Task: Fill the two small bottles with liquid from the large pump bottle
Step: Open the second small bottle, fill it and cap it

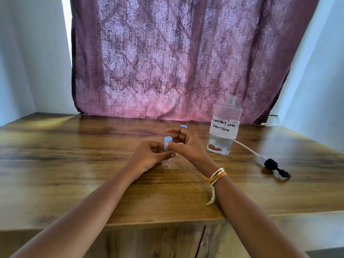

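A small clear bottle [166,163] stands at the middle of the wooden table [74,164], and my left hand [149,157] grips its body. My right hand [183,144] pinches its light blue cap [168,140] at the top. Behind my right hand, a second small bottle shows only its blue cap [183,126]. The large clear bottle [223,127], labelled "contact lens solution", stands uncapped to the right with a little liquid in its base. Its black pump head with white tube [271,164] lies on the table further right.
A purple patterned curtain [176,62] hangs behind the table's far edge. White walls close in on both sides. The table's front edge [167,222] runs below my forearms, with cabinet doors under it.
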Demonstrator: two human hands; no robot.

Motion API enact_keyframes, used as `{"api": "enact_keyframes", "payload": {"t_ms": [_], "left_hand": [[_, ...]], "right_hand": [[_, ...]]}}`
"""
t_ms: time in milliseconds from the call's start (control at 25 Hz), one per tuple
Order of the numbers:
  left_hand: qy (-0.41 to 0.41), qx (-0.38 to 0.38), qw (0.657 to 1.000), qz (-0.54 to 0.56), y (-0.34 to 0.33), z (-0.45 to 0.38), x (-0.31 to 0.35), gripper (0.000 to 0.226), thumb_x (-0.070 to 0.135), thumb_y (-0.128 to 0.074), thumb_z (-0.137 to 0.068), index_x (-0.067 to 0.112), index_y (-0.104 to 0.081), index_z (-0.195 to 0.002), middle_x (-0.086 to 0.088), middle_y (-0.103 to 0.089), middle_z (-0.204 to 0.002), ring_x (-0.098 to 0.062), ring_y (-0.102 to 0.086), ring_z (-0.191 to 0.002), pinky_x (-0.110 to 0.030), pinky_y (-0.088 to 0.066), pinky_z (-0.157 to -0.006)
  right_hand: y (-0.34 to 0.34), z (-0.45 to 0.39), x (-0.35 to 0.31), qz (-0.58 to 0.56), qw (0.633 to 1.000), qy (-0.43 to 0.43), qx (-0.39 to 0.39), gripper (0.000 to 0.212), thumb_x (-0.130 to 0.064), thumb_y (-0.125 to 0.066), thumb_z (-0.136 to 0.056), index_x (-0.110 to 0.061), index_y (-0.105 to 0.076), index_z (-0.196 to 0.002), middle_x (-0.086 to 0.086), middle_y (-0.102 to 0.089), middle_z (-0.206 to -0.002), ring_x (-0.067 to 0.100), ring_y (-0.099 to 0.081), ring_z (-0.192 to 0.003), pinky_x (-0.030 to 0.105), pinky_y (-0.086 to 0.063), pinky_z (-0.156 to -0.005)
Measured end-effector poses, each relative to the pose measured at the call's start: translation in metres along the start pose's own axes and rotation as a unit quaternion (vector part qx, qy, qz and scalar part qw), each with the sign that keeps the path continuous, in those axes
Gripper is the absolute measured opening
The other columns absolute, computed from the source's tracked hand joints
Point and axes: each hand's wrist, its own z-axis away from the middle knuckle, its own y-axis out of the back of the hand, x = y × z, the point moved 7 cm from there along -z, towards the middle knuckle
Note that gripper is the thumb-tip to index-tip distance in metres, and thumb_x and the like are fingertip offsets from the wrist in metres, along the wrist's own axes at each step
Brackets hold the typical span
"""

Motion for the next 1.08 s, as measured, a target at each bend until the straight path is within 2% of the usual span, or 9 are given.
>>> {"api": "enact_keyframes", "payload": {"t_ms": [160,360,480,560,680,800,880,960,1080], "left_hand": [[0.000,-0.004,1.000,-0.002,-0.0004,0.0025,0.0038,0.016,0.023,-0.082,-0.070,0.022,-0.078,-0.085,0.002,-0.078,-0.083,-0.013,-0.073,-0.082,-0.031,-0.056,-0.080],[-0.005,-0.005,1.000,0.000,-0.0003,0.0014,0.0023,0.019,0.023,-0.083,-0.069,0.020,-0.078,-0.087,-0.002,-0.078,-0.084,-0.020,-0.073,-0.087,-0.041,-0.056,-0.085],[0.007,-0.006,1.000,-0.003,-0.0005,0.0013,0.0011,0.025,0.026,-0.083,-0.068,0.020,-0.077,-0.091,0.000,-0.078,-0.084,-0.015,-0.073,-0.084,-0.036,-0.057,-0.082],[-0.001,-0.005,1.000,-0.005,-0.0002,0.0011,0.0013,0.024,0.025,-0.083,-0.068,0.019,-0.078,-0.091,-0.001,-0.078,-0.086,-0.016,-0.073,-0.086,-0.039,-0.057,-0.086],[-0.008,0.000,1.000,0.004,0.0004,0.0018,0.0012,0.021,0.020,-0.083,-0.068,0.017,-0.078,-0.088,-0.003,-0.078,-0.086,-0.019,-0.073,-0.088,-0.045,-0.056,-0.089],[0.007,0.005,1.000,0.004,0.0010,0.0003,-0.0013,0.025,0.023,-0.085,-0.067,0.014,-0.077,-0.090,-0.007,-0.077,-0.085,-0.023,-0.073,-0.088,-0.043,-0.055,-0.087],[0.014,0.003,1.000,0.000,0.0010,0.0001,-0.0015,0.027,0.026,-0.085,-0.067,0.015,-0.077,-0.090,-0.005,-0.077,-0.085,-0.020,-0.073,-0.086,-0.041,-0.056,-0.086],[0.002,-0.007,1.000,0.003,-0.0002,0.0006,0.0008,0.024,0.023,-0.084,-0.068,0.017,-0.078,-0.091,-0.002,-0.078,-0.086,-0.018,-0.073,-0.087,-0.042,-0.057,-0.088],[-0.011,-0.005,1.000,0.008,0.0001,0.0017,0.0021,0.019,0.016,-0.082,-0.070,0.016,-0.078,-0.089,-0.002,-0.078,-0.086,-0.019,-0.073,-0.088,-0.045,-0.057,-0.089]], "right_hand": [[-0.0092,0.0029,0.0013,-0.009,0.998,-0.018,-0.063,0.052,0.004,-0.069,-0.082,-0.011,-0.055,-0.130,0.010,-0.067,-0.121,0.016,-0.067,-0.097,0.025,-0.058,-0.078],[-0.0035,0.0003,0.0048,0.003,1.000,-0.019,-0.017,0.051,0.000,-0.075,-0.079,-0.011,-0.058,-0.126,0.029,-0.067,-0.107,0.020,-0.065,-0.088,0.031,-0.056,-0.079],[-0.0077,0.0019,0.0048,-0.031,0.997,-0.026,-0.060,0.054,0.009,-0.063,-0.083,-0.011,-0.053,-0.133,0.020,-0.068,-0.116,0.024,-0.068,-0.100,0.033,-0.056,-0.085],[-0.0083,0.0011,0.0042,-0.015,0.998,-0.024,-0.058,0.060,0.003,-0.071,-0.081,-0.014,-0.052,-0.134,0.014,-0.065,-0.122,0.021,-0.067,-0.104,0.026,-0.058,-0.082],[-0.0044,-0.0007,0.0076,-0.004,0.999,-0.033,-0.014,0.071,-0.005,-0.082,-0.072,-0.015,-0.051,-0.135,0.011,-0.065,-0.102,0.016,-0.067,-0.093,0.022,-0.057,-0.077],[-0.0028,-0.0014,0.0092,-0.030,0.999,-0.024,-0.021,0.065,0.003,-0.075,-0.077,-0.015,-0.051,-0.135,0.003,-0.070,-0.089,0.018,-0.067,-0.087,0.028,-0.055,-0.078],[-0.0062,0.0000,0.0078,-0.047,0.997,-0.023,-0.053,0.062,0.007,-0.066,-0.082,-0.019,-0.049,-0.135,0.008,-0.072,-0.103,0.022,-0.068,-0.094,0.033,-0.056,-0.084],[-0.0079,0.0007,0.0066,-0.033,0.997,-0.027,-0.059,0.066,0.002,-0.072,-0.080,-0.019,-0.048,-0.138,0.008,-0.066,-0.117,0.022,-0.067,-0.102,0.031,-0.057,-0.084],[-0.0054,0.0003,0.0053,0.002,0.999,-0.028,-0.018,0.074,-0.008,-0.083,-0.072,-0.018,-0.049,-0.137,0.013,-0.064,-0.111,0.022,-0.068,-0.099,0.026,-0.057,-0.077]]}}
